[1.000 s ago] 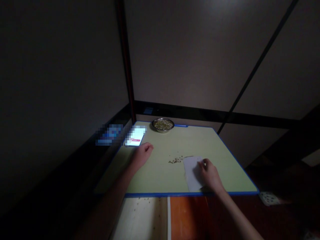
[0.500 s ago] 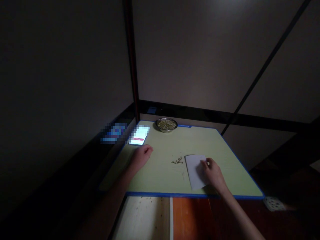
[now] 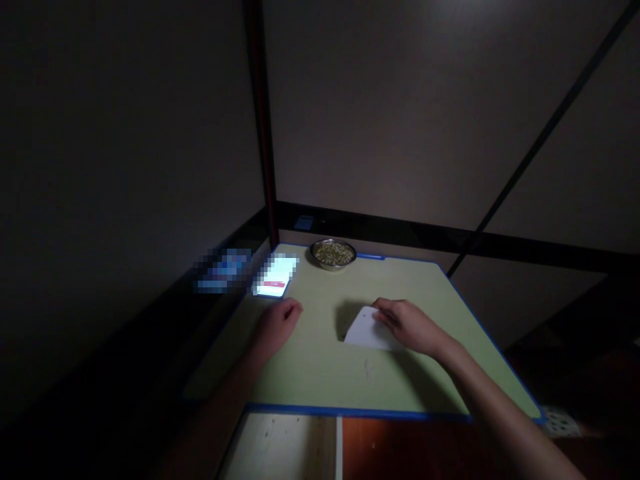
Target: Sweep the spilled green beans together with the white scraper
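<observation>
My right hand (image 3: pixel 407 325) grips a white card (image 3: pixel 373 332) by its upper right corner, fingers and thumb pinched on it. The card is tilted, with its left end low over the table. A few small dark grains (image 3: pixel 343 338) show at that end; the card hides the spot where others lay. On the left side of the table, my left hand (image 3: pixel 283 320) rests with curled fingers, just in front of a lit phone (image 3: pixel 278 275). I see nothing in it.
A metal bowl (image 3: pixel 333 255) of small green and pale grains stands at the back of the blue-edged table (image 3: pixel 320 370). Walls rise behind and to the left. Below the front edge are a pale surface with specks (image 3: pixel 287 447) and an orange-red surface (image 3: pixel 385 443).
My right hand has lifted and tilted the card, bringing it left over the loose grains. My left hand has stayed nearly in place beside the phone. The view has shifted slightly.
</observation>
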`<state>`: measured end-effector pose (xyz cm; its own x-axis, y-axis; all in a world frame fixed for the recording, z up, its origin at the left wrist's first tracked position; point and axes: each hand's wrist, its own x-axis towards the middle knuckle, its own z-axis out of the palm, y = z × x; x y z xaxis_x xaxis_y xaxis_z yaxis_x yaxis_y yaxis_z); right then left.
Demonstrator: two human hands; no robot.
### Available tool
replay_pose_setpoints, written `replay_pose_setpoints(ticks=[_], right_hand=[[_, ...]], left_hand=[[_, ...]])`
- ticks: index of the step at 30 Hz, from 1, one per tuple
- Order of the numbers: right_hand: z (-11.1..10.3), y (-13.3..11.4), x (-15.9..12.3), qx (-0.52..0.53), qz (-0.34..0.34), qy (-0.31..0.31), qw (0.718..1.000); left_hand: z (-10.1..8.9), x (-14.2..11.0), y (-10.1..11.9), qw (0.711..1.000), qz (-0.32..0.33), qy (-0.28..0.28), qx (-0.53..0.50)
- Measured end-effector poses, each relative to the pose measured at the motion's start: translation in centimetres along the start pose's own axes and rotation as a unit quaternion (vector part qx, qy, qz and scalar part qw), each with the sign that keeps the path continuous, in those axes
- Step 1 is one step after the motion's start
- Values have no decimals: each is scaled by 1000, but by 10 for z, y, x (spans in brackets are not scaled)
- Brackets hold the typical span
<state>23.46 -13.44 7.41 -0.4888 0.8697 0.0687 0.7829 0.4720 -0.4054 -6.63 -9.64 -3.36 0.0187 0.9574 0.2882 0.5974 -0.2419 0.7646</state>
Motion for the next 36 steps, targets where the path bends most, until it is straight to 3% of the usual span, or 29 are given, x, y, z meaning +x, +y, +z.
replay_pose_setpoints(ticks=[6, 13, 23, 27, 30, 36], right_hand=[[21, -10, 26, -70, -22, -17, 997], [23, 13, 51, -95, 13, -3, 995], [18, 41, 69, -19, 50, 27, 998], [2, 53, 46, 27, 60, 35, 997], [-4, 61, 10, 157, 106, 60, 980], [14, 70, -55, 222, 205, 65, 951]], left_hand=[[0, -2, -1, 1000, -18, -1, 3], [0, -2, -2, 1000, -27, 9, -6], [0, 0, -4, 999, -47, 18, -15], [0, 0, -2, 998, -49, 28, -23], [-1, 0, 0, 998, -37, 36, -38], [-3, 0, 6, 997, -21, 43, -61]])
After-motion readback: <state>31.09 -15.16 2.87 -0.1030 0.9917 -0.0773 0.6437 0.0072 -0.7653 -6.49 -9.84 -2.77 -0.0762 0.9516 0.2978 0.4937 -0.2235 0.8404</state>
